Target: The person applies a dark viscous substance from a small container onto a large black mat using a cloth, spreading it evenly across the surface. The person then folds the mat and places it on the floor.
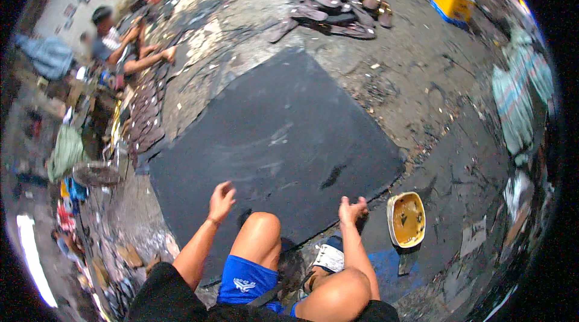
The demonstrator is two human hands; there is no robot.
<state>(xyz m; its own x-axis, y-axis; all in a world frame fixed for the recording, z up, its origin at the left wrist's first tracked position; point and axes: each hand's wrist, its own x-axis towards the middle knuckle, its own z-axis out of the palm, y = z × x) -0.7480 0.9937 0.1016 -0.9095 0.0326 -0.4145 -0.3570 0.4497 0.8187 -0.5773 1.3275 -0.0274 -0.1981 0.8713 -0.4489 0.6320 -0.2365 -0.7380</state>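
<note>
A large black sheet, like rubber or foam, lies flat on the ground in front of me, with pale smears on its middle and a darker patch to the right. My left hand hovers over its near left part, fingers loosely bent and apart, with nothing visible in them. Close to the near right edge is my right hand, thumb up and fingers spread, seemingly holding nothing; a dark patch shows just below it. Right of that hand stands an oblong, pale-rimmed tub with amber-brown liquid inside.
Beyond the sheet lies a heap of dark brown sole-shaped pieces; more pieces line the left. Another person sits at far left. A yellow box and a pale green sack stand right. Scraps litter the ground.
</note>
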